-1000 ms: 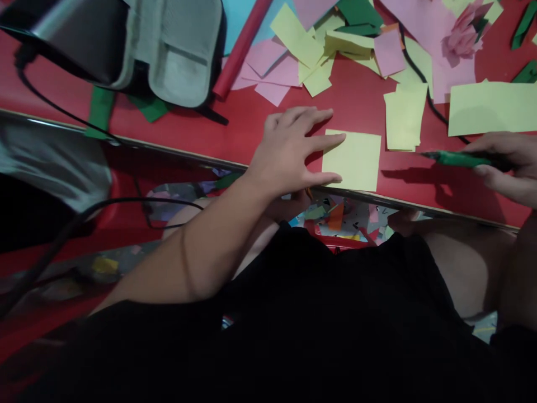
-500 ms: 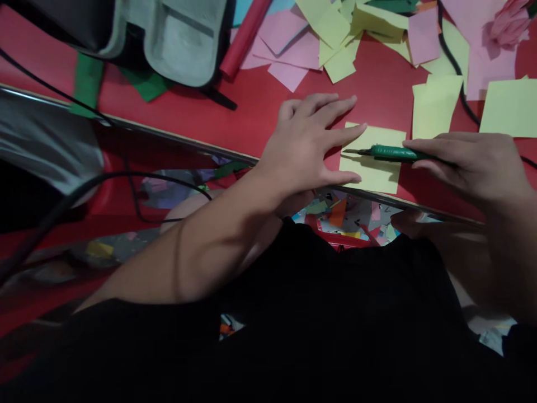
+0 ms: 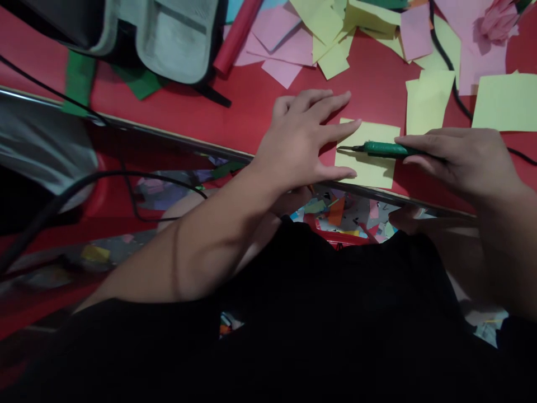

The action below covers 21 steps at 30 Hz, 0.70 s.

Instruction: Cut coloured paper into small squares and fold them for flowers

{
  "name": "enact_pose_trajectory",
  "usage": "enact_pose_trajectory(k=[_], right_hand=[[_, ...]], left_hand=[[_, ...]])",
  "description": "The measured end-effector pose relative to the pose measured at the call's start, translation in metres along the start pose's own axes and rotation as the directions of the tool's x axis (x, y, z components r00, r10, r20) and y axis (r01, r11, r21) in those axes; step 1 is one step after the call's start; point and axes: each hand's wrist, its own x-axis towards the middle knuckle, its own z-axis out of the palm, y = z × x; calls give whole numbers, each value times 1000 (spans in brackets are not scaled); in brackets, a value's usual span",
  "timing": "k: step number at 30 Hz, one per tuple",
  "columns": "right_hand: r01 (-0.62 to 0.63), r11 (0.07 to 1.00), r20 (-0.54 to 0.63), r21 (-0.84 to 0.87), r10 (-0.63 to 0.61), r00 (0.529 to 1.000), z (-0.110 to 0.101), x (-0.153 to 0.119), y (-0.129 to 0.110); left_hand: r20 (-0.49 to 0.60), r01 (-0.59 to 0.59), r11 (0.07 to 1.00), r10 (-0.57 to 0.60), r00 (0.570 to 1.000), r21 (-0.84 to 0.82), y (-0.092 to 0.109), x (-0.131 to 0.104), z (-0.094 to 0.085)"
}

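Observation:
A yellow paper piece [image 3: 373, 170] lies flat near the front edge of the red table. My left hand [image 3: 304, 134] is spread with its fingers apart, forefinger and thumb resting on the paper's left part. In my right hand [image 3: 465, 159] is a slim green-handled tool [image 3: 384, 149] with a thin dark pointed tip. The tool lies level over the paper, its tip at the paper's left edge between my left thumb and forefinger. Whether the tip touches the paper I cannot tell.
Pink papers [image 3: 285, 42] and yellow papers [image 3: 430, 103] lie behind my hands, crossed by a black cable [image 3: 455, 92]. A red roll [image 3: 238, 36] and a grey tray [image 3: 174, 47] are at the back left. Green paper [image 3: 79, 81] overhangs the table edge [image 3: 176, 134].
The whole view has shifted slightly, so everything appears a little further left and up. The tool's tip has moved a little toward the paper's left edge. Both hands keep their pose.

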Motion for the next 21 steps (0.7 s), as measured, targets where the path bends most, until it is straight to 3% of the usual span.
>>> enact_pose_trajectory(k=[6, 12, 21], right_hand=[[176, 976, -19, -128, -180, 983, -3, 1, -5], [262, 947, -69, -188, -279, 958, -2, 0, -5], [277, 951, -61, -137, -287, 956, -5, -5, 7]], left_hand=[[3, -7, 1000, 7, 1000, 23, -4, 2, 2], [11, -6, 996, 5, 1000, 91, -1, 1, 1], [44, 10, 994, -15, 999, 105, 0, 3, -1]])
